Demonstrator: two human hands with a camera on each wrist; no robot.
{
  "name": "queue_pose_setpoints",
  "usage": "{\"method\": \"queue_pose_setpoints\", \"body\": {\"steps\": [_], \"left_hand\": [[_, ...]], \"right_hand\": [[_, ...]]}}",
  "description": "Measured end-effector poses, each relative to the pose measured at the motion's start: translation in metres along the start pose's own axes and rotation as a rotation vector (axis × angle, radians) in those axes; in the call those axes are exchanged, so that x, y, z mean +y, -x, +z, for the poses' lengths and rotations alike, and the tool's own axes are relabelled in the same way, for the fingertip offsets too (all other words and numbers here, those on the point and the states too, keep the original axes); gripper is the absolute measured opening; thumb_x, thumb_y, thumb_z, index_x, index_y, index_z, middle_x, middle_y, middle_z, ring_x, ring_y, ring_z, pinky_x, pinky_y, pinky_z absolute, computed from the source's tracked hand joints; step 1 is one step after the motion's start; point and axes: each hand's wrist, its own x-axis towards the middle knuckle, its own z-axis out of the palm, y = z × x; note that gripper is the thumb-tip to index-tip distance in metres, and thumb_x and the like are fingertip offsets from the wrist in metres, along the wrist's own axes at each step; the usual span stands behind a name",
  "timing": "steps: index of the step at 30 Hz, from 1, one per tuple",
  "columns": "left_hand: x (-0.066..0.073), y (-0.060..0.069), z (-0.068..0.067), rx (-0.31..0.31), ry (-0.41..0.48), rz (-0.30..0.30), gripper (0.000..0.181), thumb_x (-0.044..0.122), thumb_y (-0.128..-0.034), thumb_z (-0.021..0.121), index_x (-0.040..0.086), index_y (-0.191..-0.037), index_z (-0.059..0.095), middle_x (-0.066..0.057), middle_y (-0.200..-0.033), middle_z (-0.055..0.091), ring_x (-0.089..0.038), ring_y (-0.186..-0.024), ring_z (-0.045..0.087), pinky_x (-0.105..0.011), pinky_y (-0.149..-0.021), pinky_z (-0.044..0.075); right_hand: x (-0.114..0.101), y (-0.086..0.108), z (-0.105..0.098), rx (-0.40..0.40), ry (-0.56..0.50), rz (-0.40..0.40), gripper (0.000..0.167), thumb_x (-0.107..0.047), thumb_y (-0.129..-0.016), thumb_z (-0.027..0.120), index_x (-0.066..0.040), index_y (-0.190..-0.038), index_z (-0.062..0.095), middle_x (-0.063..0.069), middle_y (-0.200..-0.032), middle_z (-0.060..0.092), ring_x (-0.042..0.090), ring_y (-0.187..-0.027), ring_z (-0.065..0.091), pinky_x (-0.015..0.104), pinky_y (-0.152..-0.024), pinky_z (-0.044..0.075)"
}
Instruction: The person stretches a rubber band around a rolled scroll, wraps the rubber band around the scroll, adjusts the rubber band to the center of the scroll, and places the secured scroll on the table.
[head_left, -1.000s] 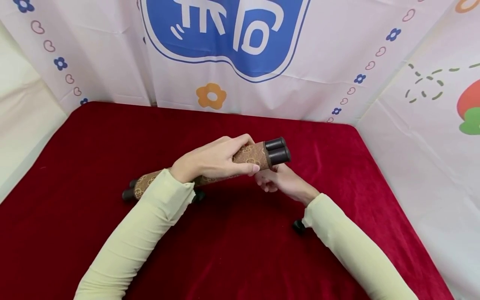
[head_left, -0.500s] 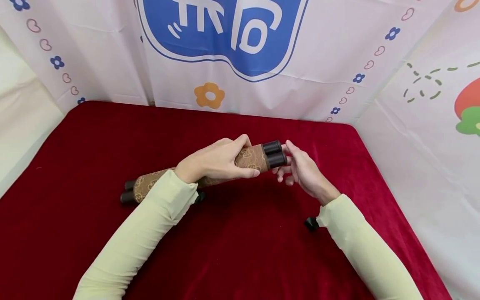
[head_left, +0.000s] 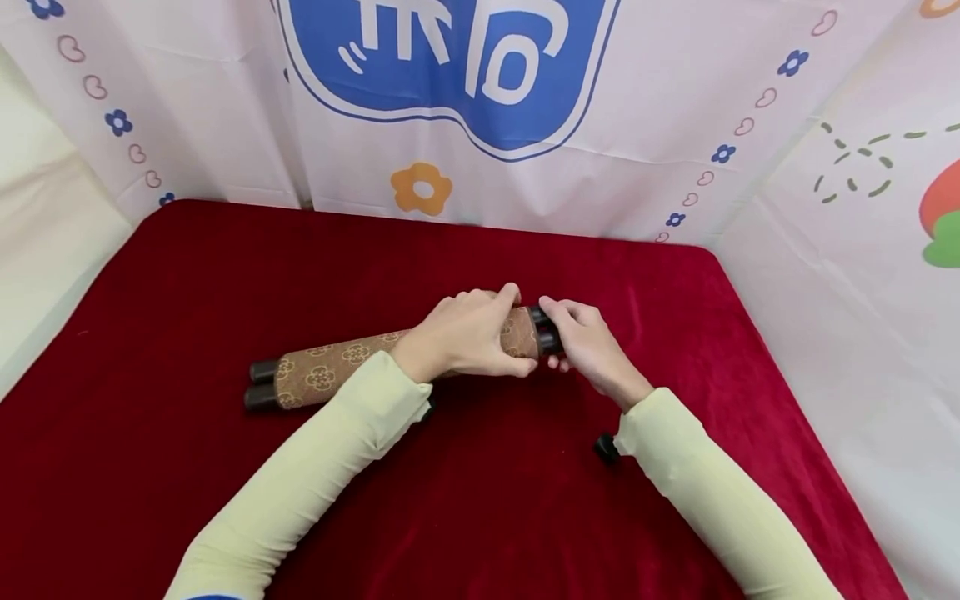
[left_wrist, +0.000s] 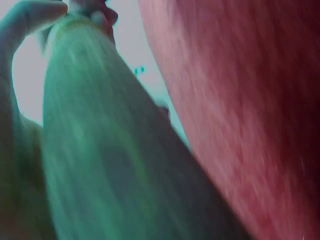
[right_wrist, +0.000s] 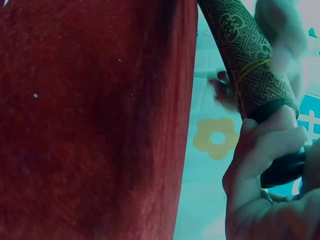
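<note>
A rolled-up hanging scroll [head_left: 330, 371], covered in brown cloth with gold flower patterns, lies slantwise before me. Paired dark roller knobs [head_left: 262, 397] stick out of its left end. My left hand [head_left: 461, 337] grips the roll from above near its right end, fingers over the far side and thumb on the near side. At that end my right hand [head_left: 600, 346] holds the dark knobs, partly covering them. In the right wrist view a yellow cord [right_wrist: 251, 69] goes round the roll near that end. The left wrist view shows the roll [left_wrist: 110, 140] close and blurred.
A red velvet cloth [head_left: 465, 492] covers the table. Behind it hangs a white printed curtain [head_left: 637, 150], with pale walls on both sides. A small black object [head_left: 606, 448] shows at the right cuff.
The right hand came out from under the roll, opened beside its right end, then took the knobs there. That end sank a little, and the left hand shifted right along the roll.
</note>
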Motion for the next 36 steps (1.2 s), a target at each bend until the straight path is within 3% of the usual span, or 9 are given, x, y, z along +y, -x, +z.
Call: {"method": "queue_pose_setpoints", "body": {"steps": [4, 9, 14, 21, 24, 27, 29, 31, 36], "left_hand": [[0.012, -0.005, 0.007, 0.014, -0.050, -0.044, 0.070, 0.072, -0.0809, 0.073, 0.013, -0.115, 0.059, 0.001, -0.093, 0.066, -0.023, -0.077, 0.066, -0.040, -0.063, 0.056], [0.008, 0.001, 0.009, -0.016, -0.118, -0.084, 0.072, 0.078, -0.0835, 0.069, 0.015, -0.118, 0.063, 0.002, -0.098, 0.067, -0.021, -0.081, 0.066, -0.040, -0.064, 0.055], [0.001, 0.010, 0.000, -0.053, -0.190, -0.067, 0.073, 0.077, -0.0842, 0.068, 0.018, -0.126, 0.065, 0.001, -0.102, 0.071, -0.020, -0.085, 0.068, -0.043, -0.068, 0.056], [0.000, 0.019, -0.018, -0.150, -0.223, -0.113, 0.059, 0.070, -0.0789, 0.079, 0.020, -0.109, 0.070, 0.004, -0.090, 0.068, -0.019, -0.081, 0.066, -0.044, -0.069, 0.054], [0.003, 0.019, -0.020, -0.152, -0.240, -0.099, 0.074, 0.068, -0.0775, 0.081, 0.016, -0.127, 0.068, -0.002, -0.110, 0.072, -0.024, -0.098, 0.071, -0.049, -0.079, 0.058], [0.009, 0.014, -0.016, -0.111, -0.241, -0.066, 0.102, 0.071, -0.0778, 0.080, 0.007, -0.153, 0.050, -0.010, -0.139, 0.066, -0.029, -0.121, 0.068, -0.051, -0.093, 0.059], [0.013, 0.008, -0.011, -0.076, -0.219, -0.056, 0.114, 0.074, -0.0788, 0.077, 0.005, -0.160, 0.038, -0.012, -0.146, 0.061, -0.030, -0.126, 0.067, -0.050, -0.096, 0.059], [0.015, 0.002, -0.004, -0.056, -0.190, -0.057, 0.113, 0.075, -0.0798, 0.076, 0.004, -0.159, 0.038, -0.010, -0.140, 0.064, -0.028, -0.121, 0.068, -0.048, -0.092, 0.060], [0.012, -0.007, 0.008, -0.076, -0.103, -0.121, 0.085, 0.068, -0.0780, 0.082, 0.009, -0.133, 0.055, -0.003, -0.108, 0.070, -0.027, -0.095, 0.072, -0.047, -0.076, 0.060]], "right_hand": [[0.003, -0.001, 0.000, 0.030, 0.032, -0.001, 0.053, -0.055, -0.108, 0.050, -0.004, -0.103, 0.066, 0.004, -0.071, 0.061, 0.012, -0.050, 0.055, 0.024, -0.050, 0.049], [0.005, -0.002, 0.000, 0.038, 0.051, -0.012, 0.054, -0.056, -0.107, 0.051, -0.005, -0.102, 0.068, 0.002, -0.067, 0.060, 0.012, -0.048, 0.054, 0.025, -0.048, 0.048], [0.004, -0.002, 0.002, 0.022, 0.035, -0.003, 0.055, -0.056, -0.107, 0.052, -0.004, -0.101, 0.068, 0.003, -0.067, 0.060, 0.013, -0.048, 0.054, 0.025, -0.048, 0.047], [0.006, -0.001, 0.001, 0.034, 0.002, 0.019, 0.050, -0.051, -0.108, 0.054, -0.004, -0.105, 0.069, 0.002, -0.066, 0.058, 0.011, -0.048, 0.053, 0.024, -0.048, 0.046], [0.006, -0.001, 0.000, 0.048, 0.004, 0.021, 0.050, -0.051, -0.108, 0.053, -0.003, -0.105, 0.069, 0.002, -0.067, 0.058, 0.011, -0.048, 0.053, 0.024, -0.048, 0.046], [0.003, -0.002, 0.001, 0.052, 0.015, 0.009, 0.052, -0.054, -0.107, 0.053, -0.005, -0.107, 0.069, 0.003, -0.070, 0.060, 0.012, -0.048, 0.054, 0.024, -0.048, 0.048], [0.001, -0.003, 0.002, 0.059, 0.023, -0.001, 0.053, -0.055, -0.107, 0.052, -0.005, -0.106, 0.069, 0.003, -0.070, 0.060, 0.011, -0.048, 0.054, 0.024, -0.048, 0.048], [-0.001, -0.003, 0.003, 0.072, 0.028, -0.007, 0.053, -0.055, -0.107, 0.052, -0.004, -0.105, 0.069, 0.003, -0.070, 0.060, 0.012, -0.048, 0.054, 0.024, -0.048, 0.048], [0.000, -0.004, 0.005, 0.079, 0.029, -0.002, 0.052, -0.054, -0.107, 0.053, -0.005, -0.104, 0.070, 0.002, -0.067, 0.060, 0.012, -0.047, 0.054, 0.025, -0.048, 0.048]]}}
